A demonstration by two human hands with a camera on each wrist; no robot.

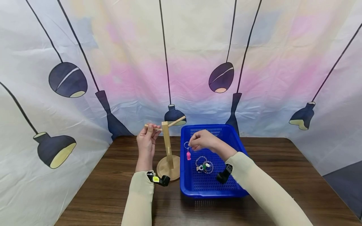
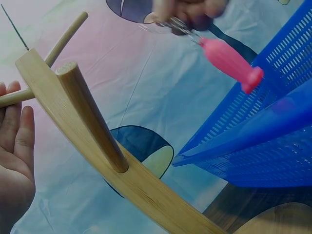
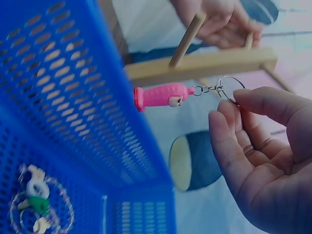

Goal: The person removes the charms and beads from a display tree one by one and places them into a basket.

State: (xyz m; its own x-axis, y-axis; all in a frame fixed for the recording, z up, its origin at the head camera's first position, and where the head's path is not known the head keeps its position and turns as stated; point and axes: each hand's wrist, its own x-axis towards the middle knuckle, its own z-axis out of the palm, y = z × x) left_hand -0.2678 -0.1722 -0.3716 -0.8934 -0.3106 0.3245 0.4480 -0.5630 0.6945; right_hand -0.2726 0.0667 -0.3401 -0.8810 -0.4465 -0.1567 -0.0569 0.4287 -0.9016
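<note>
My right hand pinches the metal split ring of a keychain between thumb and fingers, over the left part of the blue basket. From its short chain dangles a pink figure with a white eye. To the left, my left hand grips an upper peg of a wooden stand. This stand has a round base and several pegs, one of them, a bare peg, pointing toward the left wrist camera. Inside the basket lie beaded rings with small charms.
The basket has slotted walls and stands on a dark wooden table, close to the right of the stand's base. Behind the table hangs a cloth printed with lamps. A black wrist camera sits over the basket's right side.
</note>
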